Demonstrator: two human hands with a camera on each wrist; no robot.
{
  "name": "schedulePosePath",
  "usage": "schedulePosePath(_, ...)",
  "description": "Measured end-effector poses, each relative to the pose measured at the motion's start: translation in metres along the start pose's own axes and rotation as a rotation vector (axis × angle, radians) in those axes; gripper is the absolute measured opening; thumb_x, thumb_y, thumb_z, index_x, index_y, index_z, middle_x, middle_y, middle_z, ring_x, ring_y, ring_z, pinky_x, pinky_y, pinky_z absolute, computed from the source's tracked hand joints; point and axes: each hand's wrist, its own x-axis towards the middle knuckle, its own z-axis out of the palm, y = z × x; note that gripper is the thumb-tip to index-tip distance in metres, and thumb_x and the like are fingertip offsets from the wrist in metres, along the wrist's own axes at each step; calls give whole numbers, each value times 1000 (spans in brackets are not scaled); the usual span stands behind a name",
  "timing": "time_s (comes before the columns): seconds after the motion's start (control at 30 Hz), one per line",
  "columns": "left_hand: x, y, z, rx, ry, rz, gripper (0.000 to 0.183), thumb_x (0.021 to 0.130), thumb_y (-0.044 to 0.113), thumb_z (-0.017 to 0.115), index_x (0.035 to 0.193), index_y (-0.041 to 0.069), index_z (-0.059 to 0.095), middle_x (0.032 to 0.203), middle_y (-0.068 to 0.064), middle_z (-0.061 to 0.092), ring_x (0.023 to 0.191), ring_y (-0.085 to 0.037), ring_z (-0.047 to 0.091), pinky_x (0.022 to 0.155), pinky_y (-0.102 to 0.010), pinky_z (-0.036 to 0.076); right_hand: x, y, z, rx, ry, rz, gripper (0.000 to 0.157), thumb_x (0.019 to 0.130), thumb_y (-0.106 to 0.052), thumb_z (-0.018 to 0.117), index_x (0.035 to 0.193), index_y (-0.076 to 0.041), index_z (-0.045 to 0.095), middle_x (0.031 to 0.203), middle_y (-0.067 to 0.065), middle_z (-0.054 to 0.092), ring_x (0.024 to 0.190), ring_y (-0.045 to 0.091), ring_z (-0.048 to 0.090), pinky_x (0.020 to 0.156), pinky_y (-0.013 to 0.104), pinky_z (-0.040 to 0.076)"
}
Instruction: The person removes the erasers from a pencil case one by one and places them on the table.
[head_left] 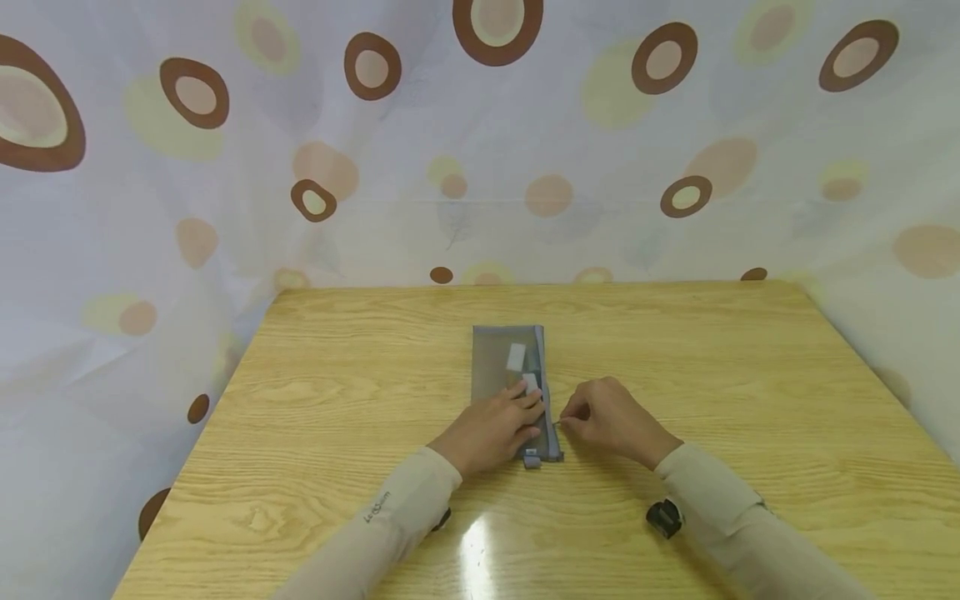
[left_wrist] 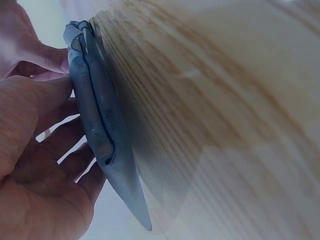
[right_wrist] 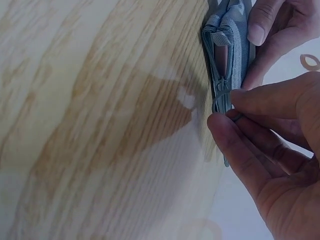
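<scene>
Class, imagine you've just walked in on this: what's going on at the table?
A person is working on a grey see-through pouch that lies flat on a wooden table. Their left hand rests across the pouch, while the right hand pinches a thin cord at its zipped edge. Pale block-like items show through the pouch's surface. How far the zip is closed is hard to tell.

One pouch (head_left: 490, 358), two hands (head_left: 491, 429) (head_left: 611, 418), one table (head_left: 337, 383)
</scene>
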Motion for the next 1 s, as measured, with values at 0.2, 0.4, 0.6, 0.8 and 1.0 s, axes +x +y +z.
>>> schedulePosePath(0.2, -1, -2, -2, 2, -2, 14, 44, 107, 29, 53, 145, 6, 56, 154, -10, 44, 147, -30, 34, 115, -37, 35, 0, -1, 0, -2, -10, 7, 4, 86, -3, 79, 82, -2, 79, 79, 1, 75, 72, 11, 68, 64, 29, 57)
schedulePosePath(0.4, 2, -2, -6, 59, -8, 29, 43, 106, 30, 54, 144, 8, 57, 154, -9, 45, 146, -29, 37, 115, -36, 35, -1, 0, -2, 3, -19, -14, 3, 85, -3, 80, 86, 0, 78, 83, 3, 76, 75, 13, 70, 68, 30, 59)
schedulePosePath(0.6, 5, -1, -8, 98, 1, 1, 45, 105, 32, 55, 143, 8, 57, 153, -11, 46, 145, -27, 39, 114, -36, 37, -1, 0, -3, 25, -42, -11, 3, 86, 0, 78, 89, 1, 78, 86, 4, 75, 78, 14, 70, 70, 30, 59)
schedulePosePath(0.8, 8, -3, -3, 56, -25, -50, 50, 106, 35, 52, 148, 7, 51, 158, -11, 38, 148, -27, 32, 117, -38, 33, -1, 3, -4, 43, -40, 0, 3, 88, -2, 77, 89, 1, 77, 87, 4, 75, 79, 12, 70, 71, 30, 59)
schedulePosePath(1.0, 7, -4, 0, 3, -19, -66, 51, 106, 35, 52, 148, 6, 51, 159, -11, 36, 149, -28, 30, 116, -39, 34, -2, 2, -4, 64, -22, -3, 5, 89, -3, 76, 87, 1, 77, 87, 6, 75, 77, 12, 70, 69, 28, 58)
